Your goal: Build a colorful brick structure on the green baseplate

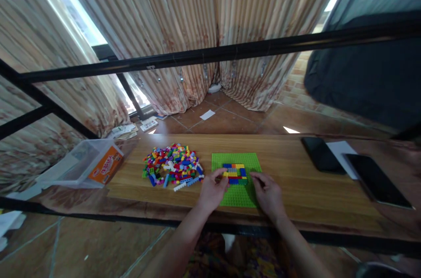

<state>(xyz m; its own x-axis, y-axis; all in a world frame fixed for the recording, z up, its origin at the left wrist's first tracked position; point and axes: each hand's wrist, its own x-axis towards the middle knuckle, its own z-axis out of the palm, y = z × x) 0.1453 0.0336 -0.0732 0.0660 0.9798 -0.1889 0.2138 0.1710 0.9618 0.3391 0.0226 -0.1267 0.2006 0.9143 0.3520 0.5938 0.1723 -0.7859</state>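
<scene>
A build of toy bricks, in blue, yellow, red, orange and grey, sits on a green studded baseplate. My left hand is closed at the build's left side, its thumb and fingertips against the bricks there. Just right of the build, over the plate's right edge, is my right hand. Its thumb and fingers are pressed together in a pinch; anything between them is too small or hidden to make out. To the left lies a pile of loose toy bricks in many colours.
A clear plastic box with an orange label stands left of the pile. On the right of the wooden table lie a dark phone-like device, a white sheet and a black tablet-like device. A black metal bar crosses behind.
</scene>
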